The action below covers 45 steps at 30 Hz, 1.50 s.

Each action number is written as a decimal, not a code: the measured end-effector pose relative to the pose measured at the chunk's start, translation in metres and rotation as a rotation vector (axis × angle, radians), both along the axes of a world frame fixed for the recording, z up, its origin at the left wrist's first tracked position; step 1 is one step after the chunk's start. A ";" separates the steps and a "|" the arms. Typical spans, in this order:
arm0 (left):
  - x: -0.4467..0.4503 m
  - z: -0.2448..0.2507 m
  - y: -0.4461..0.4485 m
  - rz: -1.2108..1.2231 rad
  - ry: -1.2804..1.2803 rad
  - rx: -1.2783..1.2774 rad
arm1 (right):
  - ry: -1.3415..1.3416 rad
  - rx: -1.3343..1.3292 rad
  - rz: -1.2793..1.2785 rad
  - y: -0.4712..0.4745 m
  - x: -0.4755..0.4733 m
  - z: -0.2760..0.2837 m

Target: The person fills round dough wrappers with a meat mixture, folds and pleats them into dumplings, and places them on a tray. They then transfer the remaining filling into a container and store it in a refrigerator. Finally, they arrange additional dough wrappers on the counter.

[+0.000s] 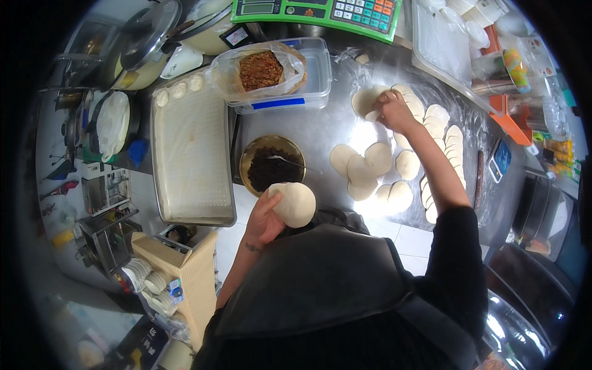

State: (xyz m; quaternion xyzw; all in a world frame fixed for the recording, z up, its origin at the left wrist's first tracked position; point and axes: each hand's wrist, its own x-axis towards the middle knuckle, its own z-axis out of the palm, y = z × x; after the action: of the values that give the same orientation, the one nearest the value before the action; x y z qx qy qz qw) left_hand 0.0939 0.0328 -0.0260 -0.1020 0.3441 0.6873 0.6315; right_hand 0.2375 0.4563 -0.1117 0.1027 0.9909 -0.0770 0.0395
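My left hand (pixel 265 217) holds a round flat dough wrapper (pixel 297 205), just below a brass-coloured bowl of dark filling (pixel 273 166) with a spoon in it. Over at the upper right, my right hand (pixel 393 108) has its fingers on the edge of a dough wrapper (pixel 363 102) among others lying there; its fingertips are partly hidden, so its grip is unclear. More wrappers lie loosely overlapped (pixel 363 172) on the steel table, and overlapping rows of them (pixel 454 145) stretch along its right side. A perforated tray (pixel 192 157) at left holds several filled buns (pixel 179 89) at its top end.
A plastic container (pixel 319 74) behind the bowl holds a bag of reddish-brown filling (pixel 260 70). A green scale (pixel 314 16) stands at the back. A thin rolling pin (pixel 479 178) and a small digital scale (pixel 500 159) lie at right. Pots (pixel 143 60) stand at upper left.
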 end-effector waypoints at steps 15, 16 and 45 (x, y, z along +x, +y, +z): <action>0.004 0.007 0.013 -0.067 0.054 -0.059 | 0.185 0.089 -0.871 -0.030 -0.032 -0.102; 0.006 0.006 0.013 -0.071 0.040 -0.050 | 0.181 0.040 -0.912 -0.023 -0.034 -0.104; 0.019 0.003 0.007 -0.140 0.028 -0.011 | 0.086 -0.284 -0.902 -0.004 -0.042 -0.077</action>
State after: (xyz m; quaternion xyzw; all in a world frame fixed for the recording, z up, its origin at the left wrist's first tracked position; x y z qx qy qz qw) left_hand 0.1126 0.0394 -0.0226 -0.0719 0.3630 0.6409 0.6725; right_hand 0.1954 0.4520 -0.1889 0.5131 0.8279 -0.2252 -0.0254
